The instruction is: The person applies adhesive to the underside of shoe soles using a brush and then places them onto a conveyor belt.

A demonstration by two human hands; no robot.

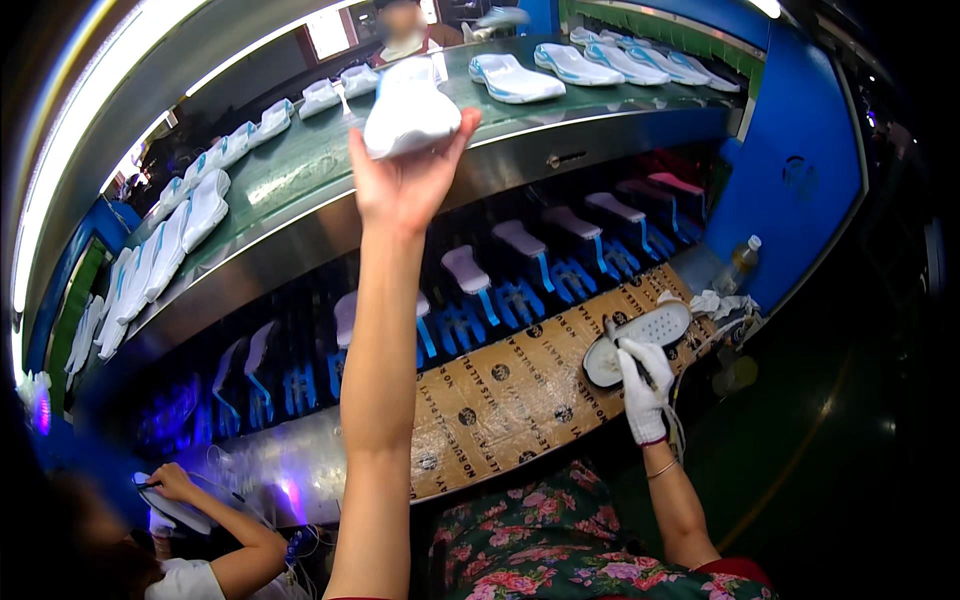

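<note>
White shoe piece [411, 105] was clamped between the digits of the bare left hand [405, 165], at the front edge of the green belt [315, 158]; contact with the belt could not be told. A light hold on its sides seemed best, sparing its faces and the neighbouring pieces [515, 78]. The left arm reached out nearly straight, palm showing. The gloved right hand [643, 385], bent low, seemed closed around a slim dark tool [611, 328] over a perforated sole [655, 328] on the bench [500, 425].
</note>
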